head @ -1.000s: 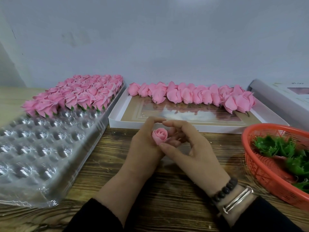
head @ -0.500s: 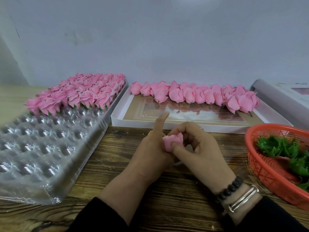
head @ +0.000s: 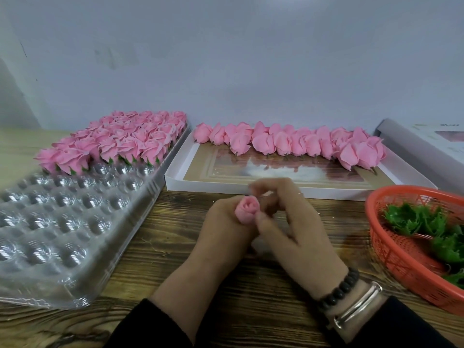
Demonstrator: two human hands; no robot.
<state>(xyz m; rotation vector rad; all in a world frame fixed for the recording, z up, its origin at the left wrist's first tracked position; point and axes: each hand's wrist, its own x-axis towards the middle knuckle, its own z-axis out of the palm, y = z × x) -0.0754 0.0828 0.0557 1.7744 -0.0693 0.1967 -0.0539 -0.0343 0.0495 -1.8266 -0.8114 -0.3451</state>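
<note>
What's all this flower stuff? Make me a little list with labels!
in hands: pink rosebud, gripped by left hand, right hand pinching its side
left: clear tray, far end filled with pink roses
middle: white box with a row of rose heads
right: orange basket holding green leaves
surface: wooden table

In front of the white box [head: 173, 183] runs a strip of bare wooden table [head: 175, 247]. It is shut in by the clear plastic tray [head: 62, 222] at the box's front left and the red basket [head: 374, 237] at its front right. The left hand [head: 226, 229] and right hand [head: 296, 232], both gripping a rose [head: 247, 209], fill the strip's middle. Inside the box the near floor is free, but a row of pink flowers [head: 288, 144] blocks its far edge. The tray lies just beside the box's left side, too close for a hand.
</note>
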